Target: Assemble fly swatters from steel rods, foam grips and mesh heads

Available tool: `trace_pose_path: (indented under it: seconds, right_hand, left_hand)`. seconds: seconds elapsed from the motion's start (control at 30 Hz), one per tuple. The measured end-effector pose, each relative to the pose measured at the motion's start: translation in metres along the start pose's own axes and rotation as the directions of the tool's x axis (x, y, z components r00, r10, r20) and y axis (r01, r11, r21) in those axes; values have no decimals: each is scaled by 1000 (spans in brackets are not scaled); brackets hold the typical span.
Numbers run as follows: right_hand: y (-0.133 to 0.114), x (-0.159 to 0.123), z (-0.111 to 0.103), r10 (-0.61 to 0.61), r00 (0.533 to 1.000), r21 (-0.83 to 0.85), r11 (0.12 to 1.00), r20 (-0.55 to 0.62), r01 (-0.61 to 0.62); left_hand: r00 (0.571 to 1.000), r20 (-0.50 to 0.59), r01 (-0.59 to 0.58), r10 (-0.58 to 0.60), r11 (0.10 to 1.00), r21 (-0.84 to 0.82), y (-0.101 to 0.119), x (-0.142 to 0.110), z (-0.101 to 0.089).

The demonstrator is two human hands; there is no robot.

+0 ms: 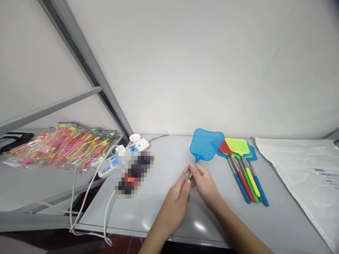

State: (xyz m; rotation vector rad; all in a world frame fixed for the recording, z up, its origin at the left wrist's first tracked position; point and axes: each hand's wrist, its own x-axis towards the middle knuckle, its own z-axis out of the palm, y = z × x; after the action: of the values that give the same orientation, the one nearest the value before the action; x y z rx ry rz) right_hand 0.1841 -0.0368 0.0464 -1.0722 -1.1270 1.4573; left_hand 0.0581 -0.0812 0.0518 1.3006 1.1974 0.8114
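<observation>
A blue fly swatter (205, 144) with a square mesh head is held up over the grey tabletop, head pointing away from me. My right hand (202, 180) pinches its thin metal shaft just below the head. Lower down, my left hand (176, 195) is closed around the handle end, most of which the fingers hide. Right of my hands lies a fanned pile of fly swatters (243, 169) in blue, red, green and yellow, with coloured grips toward me. The blue mesh head overlaps the edge of that pile in view.
A white plastic mailing bag (304, 169) lies at the right. At the left are white power strips (107, 169), a white cable (72, 197) and a pixelated dark object (135, 174). Packaged colourful items (76, 141) fill the neighbouring shelf, behind a metal post (92, 70).
</observation>
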Motion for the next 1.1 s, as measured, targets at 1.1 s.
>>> trace_pose_path:
  seconds: [1.1]
  right_hand:
    - [-48,23,-65,-144,978,142,976,-153,166]
  left_hand:
    - [880,411,355,-237,904,-238,-17,-17,5]
